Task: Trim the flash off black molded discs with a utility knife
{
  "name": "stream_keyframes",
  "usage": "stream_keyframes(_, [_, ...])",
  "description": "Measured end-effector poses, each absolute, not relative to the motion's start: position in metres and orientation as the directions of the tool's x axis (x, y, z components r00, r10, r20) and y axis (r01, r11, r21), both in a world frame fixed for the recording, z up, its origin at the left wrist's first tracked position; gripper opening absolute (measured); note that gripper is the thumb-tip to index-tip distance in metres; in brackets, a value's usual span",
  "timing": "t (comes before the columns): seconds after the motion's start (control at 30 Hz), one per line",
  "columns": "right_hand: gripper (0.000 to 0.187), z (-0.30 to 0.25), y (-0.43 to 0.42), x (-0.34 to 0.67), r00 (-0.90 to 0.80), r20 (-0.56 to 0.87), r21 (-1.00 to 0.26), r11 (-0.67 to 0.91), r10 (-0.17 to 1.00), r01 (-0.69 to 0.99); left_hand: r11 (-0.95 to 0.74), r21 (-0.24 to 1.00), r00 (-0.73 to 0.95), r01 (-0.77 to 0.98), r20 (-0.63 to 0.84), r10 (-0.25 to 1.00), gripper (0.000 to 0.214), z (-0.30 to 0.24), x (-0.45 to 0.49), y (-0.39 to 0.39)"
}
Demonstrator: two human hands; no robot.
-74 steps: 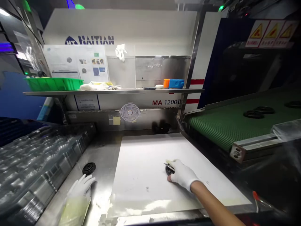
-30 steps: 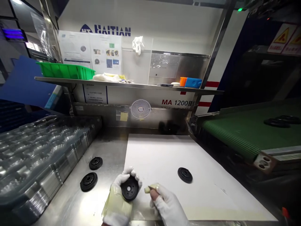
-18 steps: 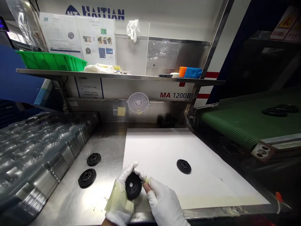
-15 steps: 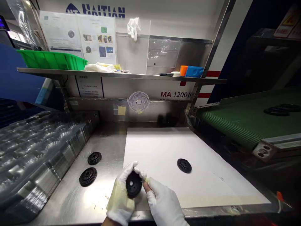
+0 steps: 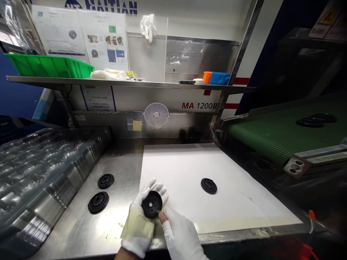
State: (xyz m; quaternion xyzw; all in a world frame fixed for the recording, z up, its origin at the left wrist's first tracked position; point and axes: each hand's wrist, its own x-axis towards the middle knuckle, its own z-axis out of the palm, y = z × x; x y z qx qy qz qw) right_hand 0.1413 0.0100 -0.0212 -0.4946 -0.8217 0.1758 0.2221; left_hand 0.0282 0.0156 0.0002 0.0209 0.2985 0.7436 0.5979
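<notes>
My left hand, in a white glove with a yellowed cuff, holds a round black plastic disc. The disc has a raised rim, a centre hole and smaller holes, and its hollow side faces me. My right hand, also gloved with the thumb tip bare, is closed at the disc's lower right rim. A small thin tip shows by that thumb against the disc; what it belongs to is hidden. Two ridged black discs lie on the metal table to the left. Another black disc rests on the white sheet.
Stacked clear plastic trays stand at the left. A green conveyor belt carrying black discs runs at the right. Across the back, a shelf bears a green bin and a blue-orange box. A small white fan sits below it.
The disc in my left hand has turned to face me more, and the left fingers have spread behind it. My right thumb has moved from beside the disc onto its lower rim. The view shifted slightly.
</notes>
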Motion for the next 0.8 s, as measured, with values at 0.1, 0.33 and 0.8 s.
stream_keyframes(0.1, [0.026, -0.017, 0.014, 0.149, -0.417, 0.201, -0.559, 0.453, 0.887, 0.694, -0.003, 0.437, -0.16, -0.899, -0.323, 0.933, 0.034, -0.001, 0.023, 0.012])
stream_keyframes(0.33, [0.027, -0.016, 0.011, 0.149, -0.386, 0.263, -0.471, 0.467, 0.884, 0.748, -0.11, 0.444, -0.272, -0.889, -0.319, 0.908, 0.017, 0.012, 0.032, 0.016])
stream_keyframes(0.8, [0.028, -0.017, 0.005, 0.143, -0.398, 0.281, -0.463, 0.487, 0.873, 0.741, -0.081, 0.484, -0.251, -0.872, -0.297, 0.921, 0.035, 0.0, 0.025, 0.011])
